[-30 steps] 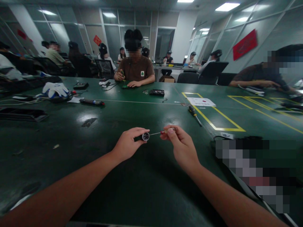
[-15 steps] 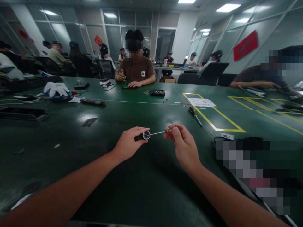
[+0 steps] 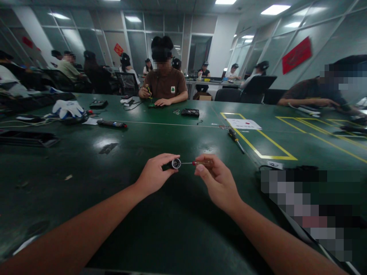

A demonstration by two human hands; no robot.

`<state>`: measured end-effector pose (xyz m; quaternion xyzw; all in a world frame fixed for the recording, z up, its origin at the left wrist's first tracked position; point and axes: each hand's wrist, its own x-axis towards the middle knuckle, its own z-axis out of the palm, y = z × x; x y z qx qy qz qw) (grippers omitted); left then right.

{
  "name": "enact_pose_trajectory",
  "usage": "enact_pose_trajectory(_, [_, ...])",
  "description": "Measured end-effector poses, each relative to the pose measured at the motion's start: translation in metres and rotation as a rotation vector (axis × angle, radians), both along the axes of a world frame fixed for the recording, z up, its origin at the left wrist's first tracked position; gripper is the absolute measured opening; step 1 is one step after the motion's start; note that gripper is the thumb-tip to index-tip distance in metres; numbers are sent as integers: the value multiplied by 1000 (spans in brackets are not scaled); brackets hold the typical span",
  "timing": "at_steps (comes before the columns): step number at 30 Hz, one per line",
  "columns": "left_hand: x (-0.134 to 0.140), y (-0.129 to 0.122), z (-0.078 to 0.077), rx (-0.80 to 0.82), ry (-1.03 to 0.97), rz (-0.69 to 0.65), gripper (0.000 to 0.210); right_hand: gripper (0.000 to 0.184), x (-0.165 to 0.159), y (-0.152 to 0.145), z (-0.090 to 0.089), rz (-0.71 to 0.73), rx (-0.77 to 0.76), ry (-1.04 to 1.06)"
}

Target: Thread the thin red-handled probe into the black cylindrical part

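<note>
My left hand (image 3: 156, 172) is closed around a short black cylindrical part (image 3: 176, 163), gripped between thumb and fingers. Its round open end, with a silvery rim, faces me and slightly right. In my right hand (image 3: 219, 179) is a small screwdriver (image 3: 204, 163) with a translucent reddish-brown handle. The thin metal shaft points left, and its tip reaches into the open end of the cylinder. What the tip touches inside is too small to make out. Both hands are above the green table (image 3: 160, 236).
Beyond my right hand lies a larger black-and-yellow screwdriver (image 3: 236, 140), beside a paper sheet (image 3: 244, 124) and yellow tape. White gloves (image 3: 68, 109) and a pen-like tool (image 3: 111, 123) are at the left. A black device (image 3: 190, 112) lies ahead, before a person (image 3: 164, 86) working opposite.
My right hand has shifted its grip, so more of the screwdriver's handle shows between the fingers. The shaft has moved a little left and sits more level; my left hand is nearly still.
</note>
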<state>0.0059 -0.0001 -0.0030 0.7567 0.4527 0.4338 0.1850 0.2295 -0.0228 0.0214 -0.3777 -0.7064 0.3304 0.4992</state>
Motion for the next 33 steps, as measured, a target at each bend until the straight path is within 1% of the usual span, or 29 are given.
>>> enact_pose_trajectory(2, [0, 1, -2, 5, -6, -1, 44, 21, 0, -1, 1, 8, 20, -8])
enact_pose_trajectory(4, [-1, 1, -3, 7, -10, -5, 44, 28, 0, -1, 2, -13, 23, -18])
enact_pose_trajectory(6, [-1, 2, -4, 14, -10, -11, 43, 25, -1, 0, 2, -41, -3, -20])
enact_pose_trajectory(8, [-1, 2, -4, 21, -4, -11, 42, 20, -2, 1, 1, -68, -44, 24])
enact_pose_trajectory(11, [-2, 3, -3, 25, 2, 5, 42, 19, -4, 3, -1, -89, -111, 135])
enact_pose_trajectory(16, [-2, 2, -3, 12, 6, 5, 43, 25, -7, 7, -1, -114, -174, 196])
enact_pose_trajectory(17, [-2, 2, -3, 10, 7, 0, 42, 27, -7, 9, -1, -120, -208, 252])
enact_pose_trajectory(19, [-2, 2, -3, 14, 10, -3, 41, 30, -6, 14, 0, -84, -356, 435])
enact_pose_trajectory(21, [-2, 2, -3, 24, 14, 3, 41, 33, -5, 19, 1, 37, -586, 632])
enact_pose_trajectory(22, [-2, 2, -2, 25, 16, 6, 41, 33, -5, 20, 1, 78, -658, 701])
enact_pose_trajectory(23, [-2, 2, -2, 23, 17, 8, 42, 33, -4, 21, 2, 99, -675, 746])
enact_pose_trajectory(24, [-2, 1, -1, 18, 19, 9, 43, 31, -5, 21, 1, 100, -661, 764])
enact_pose_trajectory(25, [-1, 1, -1, 13, 19, 10, 44, 30, -5, 21, 1, 81, -614, 764])
enact_pose_trajectory(27, [-1, 1, 0, 8, 17, 17, 44, 28, -5, 19, -1, 19, -486, 703])
enact_pose_trajectory(30, [-1, 0, 1, 8, 15, 25, 42, 28, -4, 16, -5, -84, -286, 513])
enact_pose_trajectory(33, [-2, 0, 1, 12, 16, 17, 43, 28, -2, 13, -5, -150, -160, 312])
